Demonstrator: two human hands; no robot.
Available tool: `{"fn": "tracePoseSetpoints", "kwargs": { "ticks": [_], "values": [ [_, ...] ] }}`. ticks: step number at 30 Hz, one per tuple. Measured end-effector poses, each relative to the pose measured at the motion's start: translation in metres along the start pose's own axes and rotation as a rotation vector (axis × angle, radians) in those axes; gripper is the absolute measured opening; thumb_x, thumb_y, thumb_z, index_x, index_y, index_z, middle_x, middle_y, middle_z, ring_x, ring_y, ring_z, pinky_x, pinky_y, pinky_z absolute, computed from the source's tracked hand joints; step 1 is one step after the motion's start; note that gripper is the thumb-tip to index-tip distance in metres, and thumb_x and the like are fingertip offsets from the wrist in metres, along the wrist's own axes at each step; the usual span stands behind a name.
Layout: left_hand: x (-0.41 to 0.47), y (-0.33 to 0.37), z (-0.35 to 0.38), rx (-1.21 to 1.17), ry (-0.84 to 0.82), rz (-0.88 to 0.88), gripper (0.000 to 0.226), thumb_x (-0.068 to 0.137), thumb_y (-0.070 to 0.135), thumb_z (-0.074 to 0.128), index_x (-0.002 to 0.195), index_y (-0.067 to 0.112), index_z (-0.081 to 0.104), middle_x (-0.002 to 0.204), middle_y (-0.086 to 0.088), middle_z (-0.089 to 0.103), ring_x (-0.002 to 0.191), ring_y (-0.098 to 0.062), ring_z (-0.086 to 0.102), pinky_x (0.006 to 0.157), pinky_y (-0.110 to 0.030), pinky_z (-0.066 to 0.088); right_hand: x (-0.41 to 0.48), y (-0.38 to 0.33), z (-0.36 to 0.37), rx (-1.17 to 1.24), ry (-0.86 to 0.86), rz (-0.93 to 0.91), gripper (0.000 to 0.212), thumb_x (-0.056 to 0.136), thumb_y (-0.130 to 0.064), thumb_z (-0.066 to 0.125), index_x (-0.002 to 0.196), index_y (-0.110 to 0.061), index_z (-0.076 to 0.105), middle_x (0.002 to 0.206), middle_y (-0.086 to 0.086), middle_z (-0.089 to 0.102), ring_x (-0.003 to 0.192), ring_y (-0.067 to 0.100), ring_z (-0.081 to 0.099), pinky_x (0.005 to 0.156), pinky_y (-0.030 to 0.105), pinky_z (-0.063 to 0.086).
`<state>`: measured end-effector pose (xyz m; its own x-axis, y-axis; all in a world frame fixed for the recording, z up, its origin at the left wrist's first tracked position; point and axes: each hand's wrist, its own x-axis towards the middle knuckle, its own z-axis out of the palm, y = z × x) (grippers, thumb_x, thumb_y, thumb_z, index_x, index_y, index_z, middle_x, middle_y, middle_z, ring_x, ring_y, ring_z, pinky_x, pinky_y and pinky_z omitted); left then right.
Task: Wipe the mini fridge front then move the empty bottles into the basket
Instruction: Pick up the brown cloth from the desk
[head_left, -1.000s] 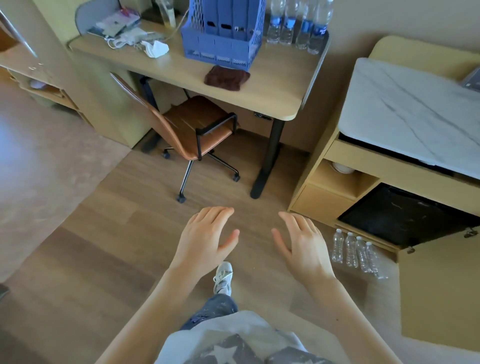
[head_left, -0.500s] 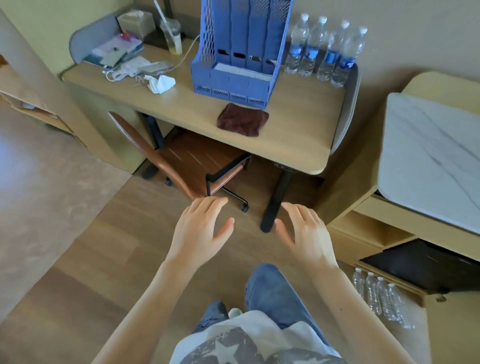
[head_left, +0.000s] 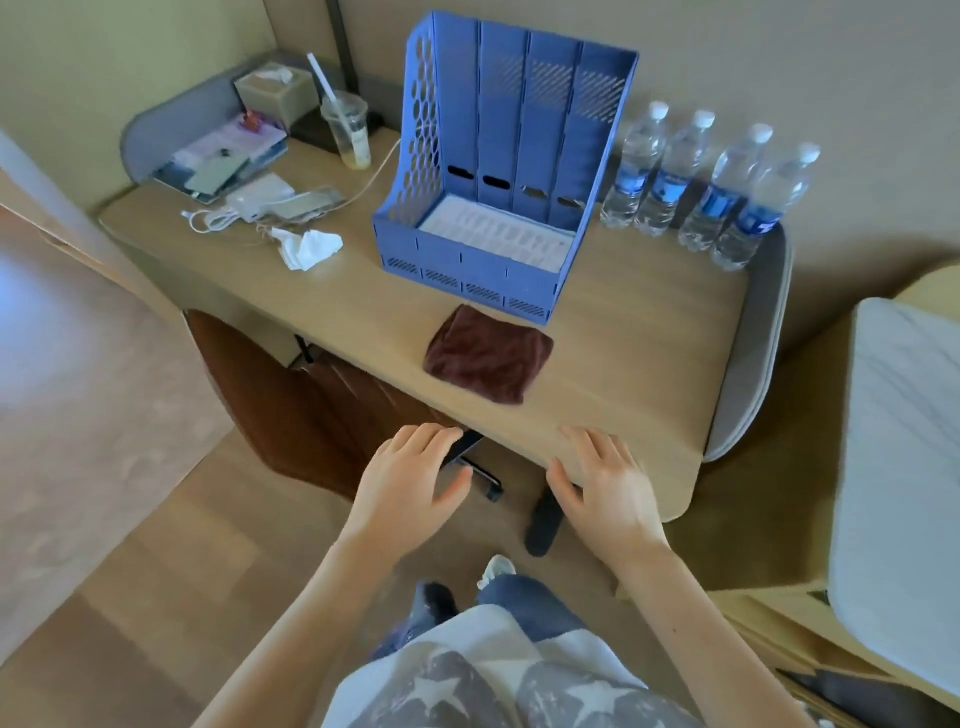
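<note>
A folded dark brown cloth (head_left: 488, 356) lies on the wooden desk (head_left: 623, 364), just in front of a blue slotted basket (head_left: 498, 171). Several clear water bottles (head_left: 701, 187) with blue labels stand in a row to the basket's right, by the wall. My left hand (head_left: 410, 483) hovers open in front of the desk's near edge, above the chair. My right hand (head_left: 608, 488) is open over the desk's near corner, a short way below the cloth. Only a dark sliver of the mini fridge (head_left: 857, 696) shows at the bottom right.
A brown chair (head_left: 296, 410) is tucked under the desk. The desk's left end holds a tissue box (head_left: 275, 91), a plastic cup with straw (head_left: 345, 130), papers, cables and a crumpled tissue (head_left: 309, 249). A marble-topped cabinet (head_left: 904, 467) stands at the right.
The view has moved closer to the desk and tilted up. Both open hands now reach its near edge. The bottles on the floor and most of the fridge have left the view.
</note>
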<state>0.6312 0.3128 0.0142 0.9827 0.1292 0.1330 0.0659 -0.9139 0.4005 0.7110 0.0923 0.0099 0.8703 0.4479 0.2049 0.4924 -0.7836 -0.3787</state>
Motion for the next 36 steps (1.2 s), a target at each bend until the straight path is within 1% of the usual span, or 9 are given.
{"fn": "tracePoseSetpoints", "kwargs": {
  "ticks": [5,10,14,17,20,24,28,31,36],
  "values": [
    [0.078,-0.005,-0.007,-0.008,0.028,0.023,0.041,0.095,0.035,0.055,0.126,0.01,0.064,0.119,-0.001,0.067,0.109,-0.023,0.062,0.089,-0.037,0.052,0.075,0.014,0.001,-0.021,0.04,-0.06,0.024,0.089,-0.016,0.071,0.106,0.0,0.068,0.102,0.017,0.071,0.092,0.041,0.067,0.073,0.045,0.057],
    [0.12,-0.025,-0.009,-0.013,0.014,0.014,0.044,0.095,0.04,0.051,0.126,0.012,0.064,0.117,0.001,0.067,0.107,-0.02,0.061,0.085,-0.032,0.05,0.118,0.014,0.009,-0.02,0.025,-0.083,0.04,0.096,-0.031,0.05,0.119,-0.002,0.067,0.109,0.014,0.071,0.101,0.036,0.067,0.078,0.043,0.055],
    [0.135,-0.048,0.001,-0.003,-0.079,0.037,0.039,0.095,0.035,0.061,0.127,0.012,0.063,0.119,0.001,0.066,0.111,-0.021,0.06,0.085,-0.034,0.051,0.133,0.012,0.032,-0.034,-0.041,-0.071,0.035,0.095,-0.024,0.065,0.123,-0.004,0.065,0.112,0.012,0.07,0.103,0.035,0.066,0.081,0.045,0.056],
    [0.146,-0.064,0.002,-0.01,-0.113,0.045,0.04,0.094,0.035,0.06,0.126,0.012,0.064,0.118,0.001,0.066,0.11,-0.022,0.06,0.085,-0.036,0.052,0.146,0.013,0.05,-0.008,-0.059,-0.029,0.038,0.094,-0.025,0.066,0.126,-0.004,0.064,0.116,0.012,0.069,0.105,0.035,0.065,0.085,0.045,0.055],
    [0.158,-0.08,0.001,-0.014,-0.122,0.041,0.039,0.093,0.034,0.061,0.125,0.012,0.064,0.115,0.001,0.067,0.108,-0.022,0.06,0.083,-0.036,0.052,0.164,0.018,0.07,0.075,-0.148,0.091,0.051,0.095,-0.037,0.063,0.139,-0.012,0.056,0.135,0.007,0.06,0.123,0.029,0.055,0.099,0.044,0.049],
    [0.169,-0.098,0.003,-0.018,-0.162,0.04,0.039,0.093,0.035,0.06,0.126,0.013,0.064,0.115,0.002,0.066,0.107,-0.021,0.06,0.082,-0.033,0.05,0.189,0.031,0.099,0.127,-0.371,0.143,0.078,0.089,-0.057,0.063,0.154,-0.024,0.036,0.157,-0.001,0.037,0.143,0.023,0.03,0.114,0.045,0.035],
    [0.175,-0.111,0.007,-0.01,-0.21,0.022,0.049,0.092,0.045,0.043,0.125,0.015,0.063,0.118,0.005,0.065,0.108,-0.019,0.059,0.084,-0.033,0.05,0.21,0.046,0.124,0.046,-0.445,0.189,0.082,0.089,-0.066,0.053,0.156,-0.025,0.03,0.159,-0.002,0.031,0.145,0.023,0.023,0.118,0.045,0.027],
    [0.178,-0.119,0.01,-0.008,-0.229,0.024,0.05,0.092,0.045,0.041,0.123,0.014,0.065,0.116,0.003,0.066,0.106,-0.021,0.06,0.083,-0.033,0.051,0.22,0.051,0.134,-0.065,-0.501,0.159,0.09,0.084,-0.074,0.051,0.155,-0.023,0.03,0.159,-0.001,0.031,0.145,0.026,0.02,0.116,0.045,0.023],
    [0.184,-0.124,0.014,-0.01,-0.262,0.025,0.045,0.092,0.04,0.048,0.124,0.012,0.065,0.118,0.002,0.066,0.108,-0.022,0.06,0.084,-0.034,0.05,0.228,0.047,0.137,-0.071,-0.569,0.173,0.096,0.073,-0.072,0.066,0.151,-0.026,0.033,0.147,0.004,0.041,0.131,0.031,0.036,0.108,0.046,0.035]
  ]
}}
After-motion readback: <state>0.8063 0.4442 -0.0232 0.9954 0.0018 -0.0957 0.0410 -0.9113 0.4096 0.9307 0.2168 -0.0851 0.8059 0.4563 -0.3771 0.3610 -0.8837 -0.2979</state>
